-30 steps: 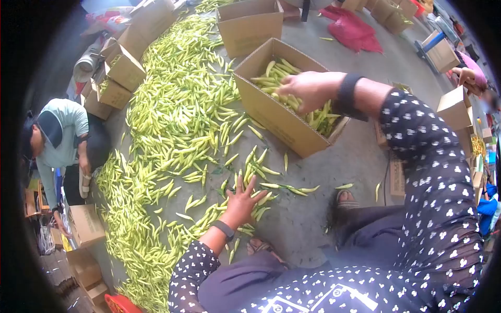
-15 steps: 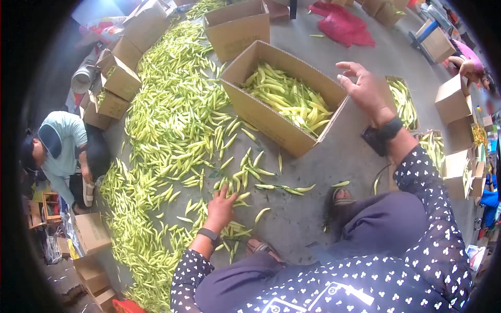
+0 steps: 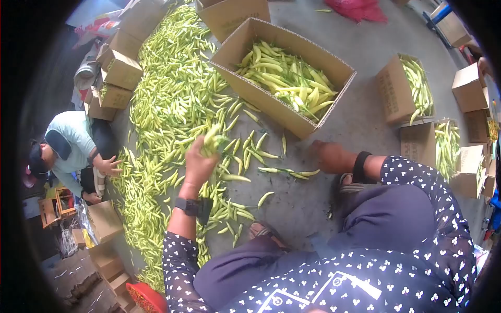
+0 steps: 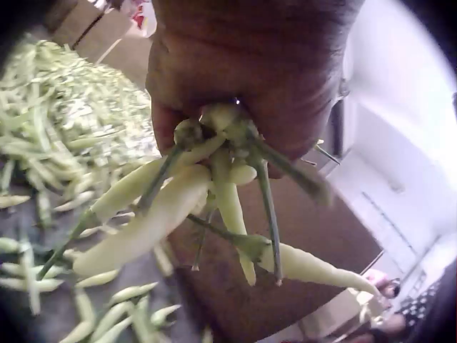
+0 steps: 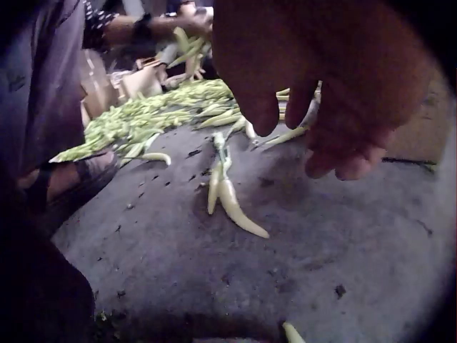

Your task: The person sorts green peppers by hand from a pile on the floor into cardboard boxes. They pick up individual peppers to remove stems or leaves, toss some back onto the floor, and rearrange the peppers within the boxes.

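Note:
My left hand point(image 3: 200, 163) grips a handful of pale yellow-green chili peppers point(image 3: 213, 139) above the spread of peppers on the floor. In the left wrist view, several chili peppers point(image 4: 146, 221) and green stems stick out of the fist. Low over the floor by my right foot is my right hand point(image 3: 334, 157), blurred in the head view. The right wrist view shows its fingers point(image 5: 265, 118) hanging down with nothing between them. Beneath and beside them lie loose peppers point(image 5: 235, 207). A large cardboard box point(image 3: 271, 99), partly filled with peppers, stands in front of me.
A long heap of peppers point(image 3: 172, 88) covers the floor to the left. Cardboard boxes of peppers point(image 3: 395, 91) stand at the right, and more boxes point(image 3: 122, 70) at the far left. Another person point(image 3: 75, 135) crouches beyond the heap. A red basin point(image 3: 148, 297) sits at lower left.
My left hand has risen from the pile and now holds a bunch of chili peppers. My right hand has left the box, swinging past its right side and down toward the floor.

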`<state>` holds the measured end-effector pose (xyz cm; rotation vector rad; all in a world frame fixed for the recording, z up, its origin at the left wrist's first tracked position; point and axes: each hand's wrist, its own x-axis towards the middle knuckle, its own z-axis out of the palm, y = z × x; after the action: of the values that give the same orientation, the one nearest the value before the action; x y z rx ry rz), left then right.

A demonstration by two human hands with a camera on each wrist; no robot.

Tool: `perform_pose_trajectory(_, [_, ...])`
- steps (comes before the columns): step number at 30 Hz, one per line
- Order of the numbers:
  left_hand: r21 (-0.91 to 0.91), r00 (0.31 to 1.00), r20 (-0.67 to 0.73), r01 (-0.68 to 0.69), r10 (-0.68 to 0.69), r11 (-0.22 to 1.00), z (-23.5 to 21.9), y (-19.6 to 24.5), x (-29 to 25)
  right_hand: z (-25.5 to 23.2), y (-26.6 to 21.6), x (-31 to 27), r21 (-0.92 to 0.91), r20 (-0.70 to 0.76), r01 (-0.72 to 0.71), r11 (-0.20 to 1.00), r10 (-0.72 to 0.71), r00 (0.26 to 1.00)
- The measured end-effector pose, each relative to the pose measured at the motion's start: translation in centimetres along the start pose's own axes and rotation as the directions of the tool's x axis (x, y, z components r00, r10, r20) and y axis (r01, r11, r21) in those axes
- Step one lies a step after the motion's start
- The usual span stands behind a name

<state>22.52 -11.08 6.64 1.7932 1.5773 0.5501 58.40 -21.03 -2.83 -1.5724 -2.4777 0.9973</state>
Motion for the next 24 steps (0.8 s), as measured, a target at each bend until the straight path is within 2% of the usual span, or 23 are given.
perform_pose_trajectory(1, [-0.113,1.0,-0.023,-0.006,0.003,0.994,-0.8,2.5,0.8,0.2,-0.4,0.4,0.01,-0.003,0.005,1.0,-0.005,1.0])
perform_pose_trajectory(3, [0.002,0.965,-0.128,-0.232,0.23,0.973,-2.5,7.0,2.6,0.5,-1.0,0.8,0.034,-0.039,0.232,0.972,-0.23,0.972])
perform_pose_trajectory(5, [0.173,0.866,-0.243,-0.404,0.437,0.898,-3.5,11.9,4.5,1.2,-1.2,1.3,0.026,-0.038,0.287,0.958,-0.285,0.958])
perform_pose_trajectory(7, [0.275,0.763,-0.315,-0.496,0.565,0.824,-3.8,16.8,5.9,2.0,-1.2,1.7,0.018,-0.035,0.338,0.941,-0.337,0.941])
perform_pose_trajectory(8, [0.495,0.595,-0.259,-0.595,0.761,0.633,-3.9,18.5,7.0,2.5,-1.2,1.9,-0.003,-0.017,0.344,0.939,-0.344,0.939])
perform_pose_trajectory(10, [0.515,0.453,-0.259,-0.683,0.853,0.518,-3.2,21.2,9.5,3.2,-1.4,1.8,-0.006,0.01,0.351,0.936,-0.351,0.936])
perform_pose_trajectory(11, [0.333,0.507,-0.363,-0.713,0.782,0.617,-2.0,22.4,11.0,3.3,-1.5,1.9,-0.019,0.073,0.314,0.949,-0.312,0.947])
perform_pose_trajectory(12, [-0.024,0.618,-0.345,-0.758,0.707,0.651,0.4,22.5,12.4,3.4,-1.6,2.0,-0.036,0.136,0.281,0.959,-0.274,0.952])
perform_pose_trajectory(13, [-0.24,0.623,-0.2,-0.779,0.756,0.579,1.1,22.4,14.2,3.9,-1.5,2.0,-0.03,0.141,0.286,0.958,-0.279,0.95])
perform_pose_trajectory(14, [-0.455,0.614,-0.05,-0.716,0.787,0.53,1.7,22.3,16.0,4.7,-1.3,2.0,-0.032,0.124,0.273,0.962,-0.267,0.956])
perform_pose_trajectory(16, [-0.141,0.547,0.152,-0.812,0.823,0.566,2.6,22.6,15.2,5.0,-1.3,2.0,-0.032,0.113,0.266,0.964,-0.261,0.959])
perform_pose_trajectory(18, [0.169,0.557,0.058,-0.824,0.829,0.542,4.5,21.5,12.5,4.6,-1.4,1.9,-0.03,0.118,0.239,0.971,-0.234,0.965])
perform_pose_trajectory(19, [0.17,0.564,0.061,-0.819,0.824,0.548,4.1,20.4,12.2,4.5,-1.4,1.9,-0.024,0.122,0.244,0.97,-0.239,0.963])
perform_pose_trajectory(21, [0.118,0.584,-0.086,-0.799,0.807,0.59,2.3,17.8,11.7,4.2,-1.2,2.0,-0.044,0.126,0.283,0.958,-0.276,0.953])
perform_pose_trajectory(22, [0.187,0.604,-0.113,-0.767,0.789,0.614,1.3,15.9,11.3,4.1,-1.0,2.1,-0.043,0.128,0.286,0.957,-0.279,0.952])
perform_pose_trajectory(23, [0.253,0.622,-0.144,-0.729,0.769,0.637,0.5,13.4,10.7,3.9,-0.9,2.2,0.001,0.134,0.227,0.974,-0.225,0.965])
perform_pose_trajectory(24, [0.248,0.757,-0.063,-0.62,0.651,0.745,0.4,10.4,9.8,3.8,-0.6,2.3,0.044,0.146,0.167,0.985,-0.172,0.974])
